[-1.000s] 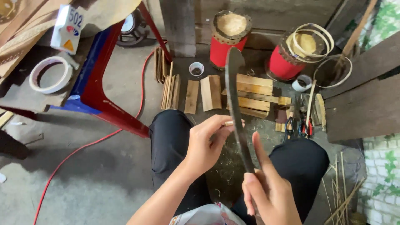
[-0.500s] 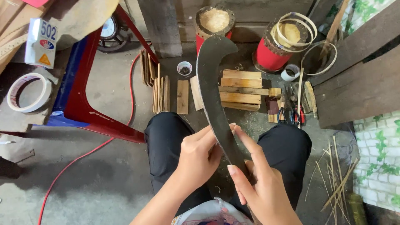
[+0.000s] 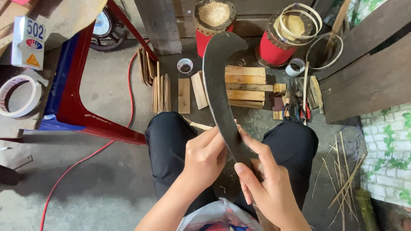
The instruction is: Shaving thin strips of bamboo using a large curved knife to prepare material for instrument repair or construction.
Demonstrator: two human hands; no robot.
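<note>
A long, dark curved blade (image 3: 220,92) with a hooked tip is held upright over the lap, tip pointing away toward the far wall. Its lower part is gripped between both hands; the handle end is hidden under the right hand (image 3: 267,190). The left hand (image 3: 204,156) is pressed against the blade's left edge, its fingers (image 3: 214,139) curled and pinched onto the flat of the metal. The right hand's fingers (image 3: 252,147) are stretched long and laid along the right edge, thumb side closed round the lower section. So both hands are closed on the blade, none spread free.

Progress, as judged: the blade is only being held and felt or inspected; no wood is being cut at this moment, and no piece is seen under the edge. Some work looks done already: split wooden slats (image 3: 160,87) are stacked on the floor, short cut blocks (image 3: 245,85) are laid in a pile beyond the knees, and shavings are scattered around. Thin strips (image 3: 342,171) lie loose at right. How much remains cannot be told.

Around: two red drum-like bamboo-topped containers (image 3: 214,21) stand by the wall, with rolled cane hoops (image 3: 299,19) on one, pliers (image 3: 295,112) lie near the blocks, a red hose (image 3: 92,156) runs across the floor, a tape roll (image 3: 17,96) rests on the counter at left.
</note>
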